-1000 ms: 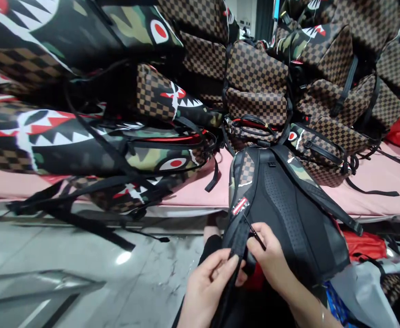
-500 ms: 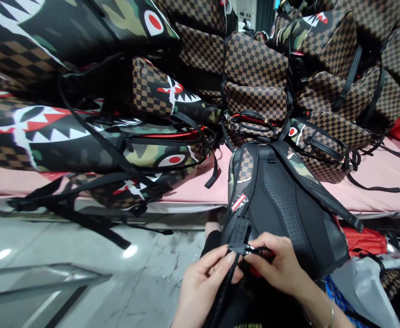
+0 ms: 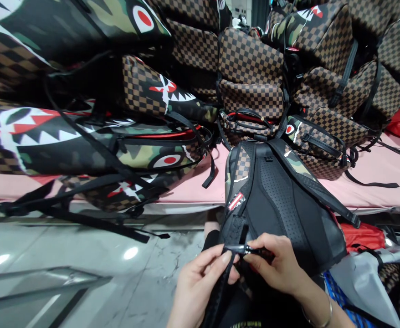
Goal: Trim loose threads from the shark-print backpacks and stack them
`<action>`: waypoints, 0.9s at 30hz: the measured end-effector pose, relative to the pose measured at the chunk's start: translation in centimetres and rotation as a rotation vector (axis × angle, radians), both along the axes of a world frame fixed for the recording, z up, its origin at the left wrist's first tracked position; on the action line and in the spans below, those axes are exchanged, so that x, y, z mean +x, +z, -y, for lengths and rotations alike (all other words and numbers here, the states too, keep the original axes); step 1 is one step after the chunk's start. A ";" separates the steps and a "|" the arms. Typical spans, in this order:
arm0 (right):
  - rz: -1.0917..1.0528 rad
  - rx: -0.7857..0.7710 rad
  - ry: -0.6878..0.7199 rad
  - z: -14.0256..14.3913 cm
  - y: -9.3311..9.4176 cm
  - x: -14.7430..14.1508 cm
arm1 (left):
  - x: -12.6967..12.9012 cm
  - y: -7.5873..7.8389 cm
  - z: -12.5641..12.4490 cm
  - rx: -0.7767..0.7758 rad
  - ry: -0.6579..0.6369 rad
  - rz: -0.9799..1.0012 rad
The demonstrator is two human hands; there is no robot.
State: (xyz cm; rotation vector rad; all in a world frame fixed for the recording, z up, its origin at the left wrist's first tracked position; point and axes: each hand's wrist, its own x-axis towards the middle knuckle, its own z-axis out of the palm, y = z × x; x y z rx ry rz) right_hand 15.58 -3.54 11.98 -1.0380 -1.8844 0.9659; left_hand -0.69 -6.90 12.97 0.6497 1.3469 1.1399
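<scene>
A black backpack (image 3: 285,205) leans against the table edge, its padded back panel and shoulder straps facing me. At the lower end of its left shoulder strap (image 3: 236,230), my left hand (image 3: 207,273) pinches a black strap buckle (image 3: 233,248) between thumb and fingers. My right hand (image 3: 277,262) is closed on a slim dark piece with a shiny metal tip (image 3: 248,249), which meets the buckle's right side. Fingers cover most of that piece, so its kind does not show. Below the buckle, black webbing (image 3: 223,284) hangs past my left fingers.
Checkered and camouflage backpacks (image 3: 251,64) are piled along the pink table (image 3: 172,196), some straps dangling over its front edge. A metal frame (image 3: 66,278) stands on the floor at lower left. Red material (image 3: 364,237) and a grey-white bag (image 3: 360,278) lie at right.
The view has shifted slightly. Both hands stay at the buckle, with the strap and the shiny-tipped piece turned only a little.
</scene>
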 end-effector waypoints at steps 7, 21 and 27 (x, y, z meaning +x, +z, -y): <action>-0.025 -0.056 -0.037 0.3 0.1 0.4 | 0.2 0.5 -0.3 0.015 0.005 0.052; -0.552 -0.635 -0.160 -1.2 0.8 -1.5 | 2.1 -0.4 0.3 -0.153 -0.357 0.760; -0.464 -0.567 -0.223 -1.2 0.7 -1.9 | 0.9 -0.6 0.5 -0.047 -0.011 0.046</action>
